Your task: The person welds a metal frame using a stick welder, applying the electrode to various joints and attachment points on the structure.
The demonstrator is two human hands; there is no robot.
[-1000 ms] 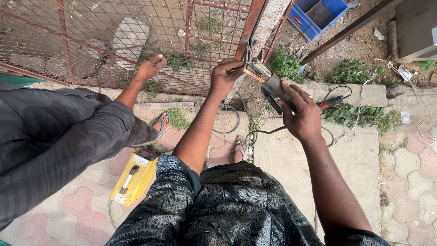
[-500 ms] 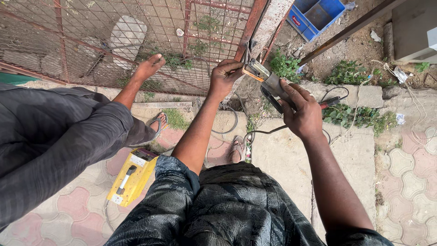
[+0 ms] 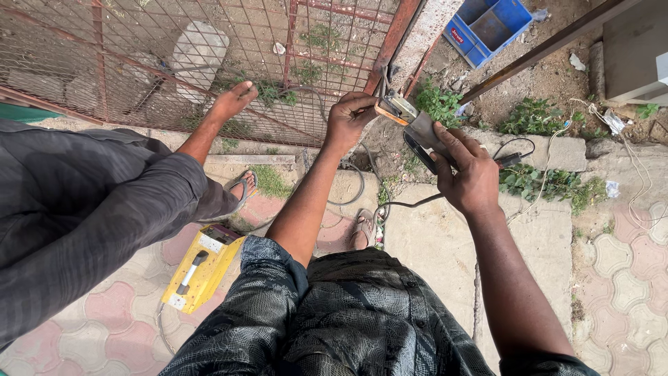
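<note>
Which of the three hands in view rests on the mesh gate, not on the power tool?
The other person's hand, far left; both hands of the wearer grip the tool.

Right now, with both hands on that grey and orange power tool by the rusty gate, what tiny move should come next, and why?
Probably ease the grey and orange power tool a little closer onto the rusty red metal gate frame. The left hand steadies its front end right at the frame, the right hand grips the body, and the other person's hand rests well aside on the mesh.
</note>
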